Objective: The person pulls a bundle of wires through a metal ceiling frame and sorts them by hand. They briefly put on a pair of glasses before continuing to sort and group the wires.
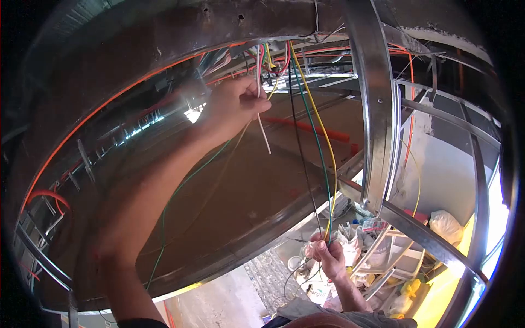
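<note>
A thin white wire (pixel 263 127) is pinched between thumb and fingers of the left hand (pixel 236 105) at upper centre of the frame, its stiff free end slanting down toward the middle. Just right of it, a bundle of slim insulated wires (pixel 313 136), yellow, green and black, is seen hanging from the top centre in long smooth curves down to lower centre, where it is gripped in the closed fist of the right hand (pixel 327 252). A further green wire (pixel 176 198) is draped across the left forearm. Behind the hands, a flat brown ceiling panel (pixel 240 186) is framed by shiny galvanised metal channels (pixel 377 109). Orange conduit (pixel 313 130) is laid along the upper structure. Pale bags (pixel 445 225) are heaped at lower right.
</note>
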`<state>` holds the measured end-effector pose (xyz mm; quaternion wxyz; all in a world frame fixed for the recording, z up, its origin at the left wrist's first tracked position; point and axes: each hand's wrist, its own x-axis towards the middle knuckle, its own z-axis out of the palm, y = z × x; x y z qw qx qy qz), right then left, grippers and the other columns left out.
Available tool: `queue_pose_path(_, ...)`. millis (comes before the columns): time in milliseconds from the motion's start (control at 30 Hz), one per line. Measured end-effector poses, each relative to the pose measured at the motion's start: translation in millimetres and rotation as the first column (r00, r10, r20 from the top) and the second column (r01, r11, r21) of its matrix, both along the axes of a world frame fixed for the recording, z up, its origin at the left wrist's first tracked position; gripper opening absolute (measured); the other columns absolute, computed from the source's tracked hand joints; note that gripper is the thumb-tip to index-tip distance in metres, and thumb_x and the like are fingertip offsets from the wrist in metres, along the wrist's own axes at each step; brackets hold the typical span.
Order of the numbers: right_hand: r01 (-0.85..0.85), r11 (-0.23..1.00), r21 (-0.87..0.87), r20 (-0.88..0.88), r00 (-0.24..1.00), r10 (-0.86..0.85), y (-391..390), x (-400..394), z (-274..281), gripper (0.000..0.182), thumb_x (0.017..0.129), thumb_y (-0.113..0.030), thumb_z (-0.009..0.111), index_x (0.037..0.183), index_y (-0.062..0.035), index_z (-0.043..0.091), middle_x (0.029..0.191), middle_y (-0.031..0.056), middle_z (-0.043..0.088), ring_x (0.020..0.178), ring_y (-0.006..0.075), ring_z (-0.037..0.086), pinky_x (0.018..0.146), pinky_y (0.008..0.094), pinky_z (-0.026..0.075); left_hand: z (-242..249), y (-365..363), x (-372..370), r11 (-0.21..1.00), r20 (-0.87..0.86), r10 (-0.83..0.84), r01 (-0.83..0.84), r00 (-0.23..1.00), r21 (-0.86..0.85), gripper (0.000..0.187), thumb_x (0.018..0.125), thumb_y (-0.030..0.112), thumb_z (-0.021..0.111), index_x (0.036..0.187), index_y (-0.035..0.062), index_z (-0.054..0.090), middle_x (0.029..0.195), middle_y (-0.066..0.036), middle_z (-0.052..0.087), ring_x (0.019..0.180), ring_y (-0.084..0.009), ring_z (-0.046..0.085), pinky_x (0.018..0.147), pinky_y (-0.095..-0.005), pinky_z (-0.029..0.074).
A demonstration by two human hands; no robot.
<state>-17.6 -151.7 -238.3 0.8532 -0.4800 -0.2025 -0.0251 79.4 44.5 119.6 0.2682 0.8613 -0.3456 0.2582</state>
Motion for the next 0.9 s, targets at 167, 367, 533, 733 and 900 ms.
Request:
queue_pose_path(167,0.218,0.948,-0.23,0.139,0.972,-0.19,2,-12,14,0.04,0.099,-0.026,0.059,0.128,0.0003,0.049,0.079,-0.0021,0.051,0.073,0.0075,0.047,0.069,0.0234,0.04,-7,7,9,0.996,-0.033,-0.032,0.029,0.999,-0.08,0.011,0.088,0.01,0.069,0.09,0.0017,0.062,0.077,-0.003,0.065,0.068,-0.0075,0.059,0.061,-0.0242,0.048)
queue_pose_path(367,0.84,0.383,-0.384,0.726,0.531,-0.437,8,-21,22,0.046,0.086,-0.02,0.073,0.122,0.0014,0.054,0.105,0.0172,0.061,0.09,0.0284,0.061,0.078,0.0367,0.048,-10,14,16,0.981,-0.085,-0.163,0.153,0.983,-0.118,0.009,0.09,0.009,0.068,0.09,0.0023,0.061,0.079,-0.004,0.066,0.07,-0.0079,0.061,0.062,-0.0231,0.049)
queue_pose_path(533,0.866,0.364,-0.342,0.582,0.499,-0.641,13,-50,61,0.033,0.083,-0.009,0.075,0.109,-0.0011,0.058,0.092,0.0123,0.063,0.078,0.0218,0.06,0.067,0.0337,0.046,-8,21,16,0.945,-0.155,-0.291,0.259,0.944,-0.199,0.008,0.091,0.008,0.066,0.093,0.0028,0.06,0.082,-0.004,0.066,0.072,-0.0092,0.063,0.063,-0.0225,0.049)
queue_pose_path(733,0.495,0.853,-0.166,0.503,0.787,-0.358,18,-74,102,0.01,0.09,-0.001,0.064,0.1,-0.0017,0.063,0.085,0.0099,0.07,0.077,0.0194,0.066,0.068,0.0314,0.051,-12,28,17,0.949,-0.111,-0.285,0.263,0.952,-0.174,0.01,0.093,0.01,0.063,0.096,0.0019,0.059,0.08,-0.005,0.065,0.067,-0.0099,0.063,0.059,-0.0225,0.05)
queue_pose_path(900,0.646,0.743,0.178,0.767,0.382,-0.516,11,-82,161,0.031,0.091,-0.009,0.066,0.118,-0.0053,0.052,0.093,0.0173,0.068,0.079,0.0235,0.065,0.068,0.0331,0.053,-15,31,7,0.965,-0.11,-0.244,0.23,0.963,-0.128,0.013,0.097,0.014,0.06,0.1,0.0017,0.059,0.077,-0.003,0.062,0.063,-0.0088,0.062,0.054,-0.0213,0.049)
